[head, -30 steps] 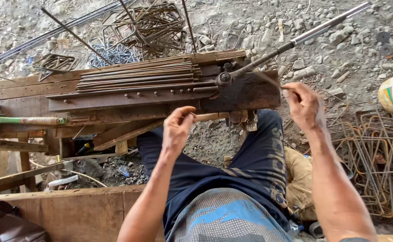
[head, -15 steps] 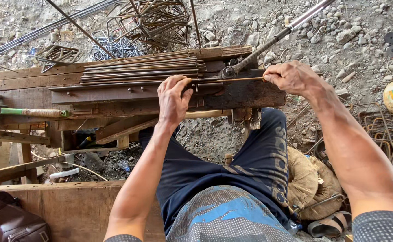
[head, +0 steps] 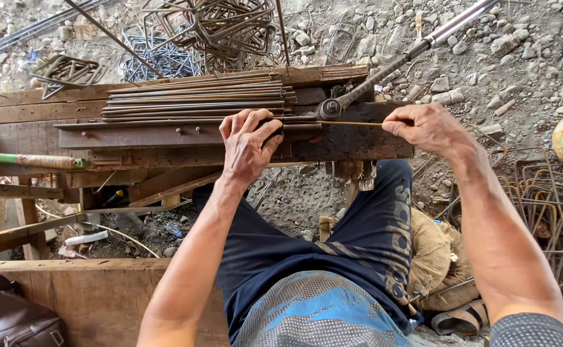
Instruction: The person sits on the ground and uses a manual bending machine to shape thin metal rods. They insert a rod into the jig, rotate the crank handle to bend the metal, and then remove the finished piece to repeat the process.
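While the left hand (head: 248, 142) presses, the right hand (head: 423, 127) pinches the rod (head: 352, 123).

My left hand (head: 248, 142) is hemmed by the stacked rods (head: 195, 103) behind it. The bending lever (head: 397, 61) slants above my right hand (head: 426, 128). I see open gravel (head: 519, 83) further right, bent stirrups (head: 554, 218) crowding lower right.

Gravel ground (head: 500, 71) littered with bent wire stirrups (head: 230, 26); more rusty stirrups stacked at right (head: 551, 212). Brown leather bag (head: 11, 318) at lower left beside a wooden plank (head: 95, 295). Burlap sack (head: 432, 257) near a sandal (head: 461, 318)
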